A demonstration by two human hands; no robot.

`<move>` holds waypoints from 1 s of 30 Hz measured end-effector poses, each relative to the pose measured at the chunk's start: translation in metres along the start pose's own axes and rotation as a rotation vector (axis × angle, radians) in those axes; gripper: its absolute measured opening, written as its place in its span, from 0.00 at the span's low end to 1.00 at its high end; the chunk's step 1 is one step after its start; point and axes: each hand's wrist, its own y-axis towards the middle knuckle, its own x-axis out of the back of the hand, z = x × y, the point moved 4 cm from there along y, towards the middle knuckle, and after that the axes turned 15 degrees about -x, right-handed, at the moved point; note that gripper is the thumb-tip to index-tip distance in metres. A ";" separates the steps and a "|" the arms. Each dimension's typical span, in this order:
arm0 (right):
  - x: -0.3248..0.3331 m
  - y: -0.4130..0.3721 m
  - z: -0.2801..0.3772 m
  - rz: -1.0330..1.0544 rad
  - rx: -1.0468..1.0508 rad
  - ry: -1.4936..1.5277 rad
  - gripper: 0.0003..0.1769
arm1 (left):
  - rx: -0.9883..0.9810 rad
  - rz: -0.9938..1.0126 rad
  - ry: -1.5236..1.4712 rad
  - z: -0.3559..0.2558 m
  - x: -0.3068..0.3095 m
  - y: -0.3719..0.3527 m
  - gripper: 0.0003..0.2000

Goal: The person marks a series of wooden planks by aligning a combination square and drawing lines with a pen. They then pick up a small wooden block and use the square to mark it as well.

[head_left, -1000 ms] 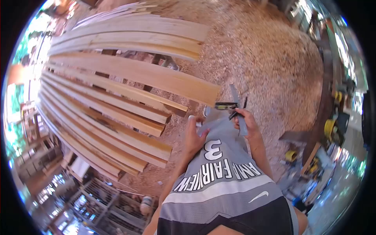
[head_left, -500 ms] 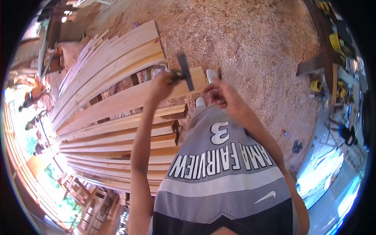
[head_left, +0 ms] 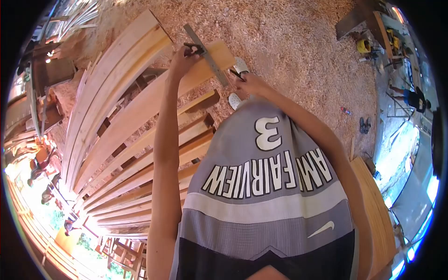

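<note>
My left hand [head_left: 183, 60] is closed around the dark head of a combination square [head_left: 212, 60]. Its long metal blade lies across a wide plank [head_left: 226, 53] near the plank's end. Lower and to the right, my right hand [head_left: 253, 85] pinches a short, dark, pen-like marker [head_left: 236, 74] whose tip points toward the blade and the plank's edge. Exactly what kind of marker it is, I cannot make out.
Several long boards [head_left: 121, 60] fan out to the left, with narrower beams [head_left: 186, 133] nearer me. Wood shavings [head_left: 289, 56] cover the ground. A yellow tool [head_left: 363, 45] and a person [head_left: 415, 99] are at the right. A wooden panel [head_left: 373, 205] stands by my right arm.
The square, held in the air before, now rests across the plank. My left hand has moved up and left in view; my right hand has come closer to the plank's end. The view has turned.
</note>
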 end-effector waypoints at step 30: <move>0.000 0.010 -0.026 0.075 0.123 0.258 0.24 | -0.073 -0.181 0.328 -0.079 -0.038 -0.009 0.34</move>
